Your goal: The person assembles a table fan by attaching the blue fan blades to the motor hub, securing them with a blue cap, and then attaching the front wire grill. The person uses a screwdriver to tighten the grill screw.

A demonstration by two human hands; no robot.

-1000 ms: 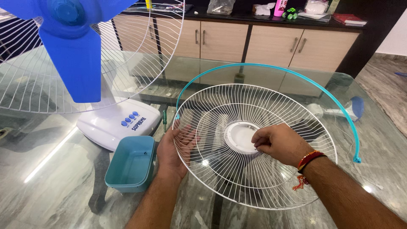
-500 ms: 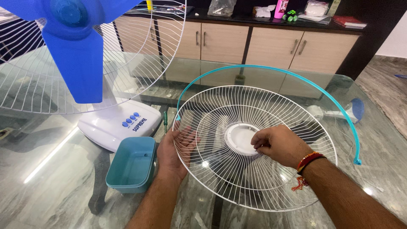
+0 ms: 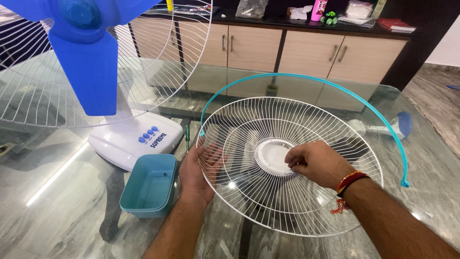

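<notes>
The round white wire fan guard point(image 3: 306, 192) lies tilted over the glass table point(image 3: 62, 211). The left hand point(image 3: 196, 170) grips its left rim; the right hand point(image 3: 316, 163), fingers curled, pinches its white plastic centre hub point(image 3: 270, 156).

White-coated wire guard point(image 3: 306, 201), probably plastic hub point(image 3: 270, 156), on a glossy glass table point(image 3: 62, 201).

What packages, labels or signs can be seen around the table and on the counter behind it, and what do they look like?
Printed label: dark blue lettering on the white fan base, beside four blue buttons.
Clear plastic bag: crumpled, on the dark counter at the back.
Pink bottle: upright on the counter, right of the bag.
White packet: rounded, further right on the counter.
Red book: flat, at the counter's right end.
No screens or signs.
</notes>
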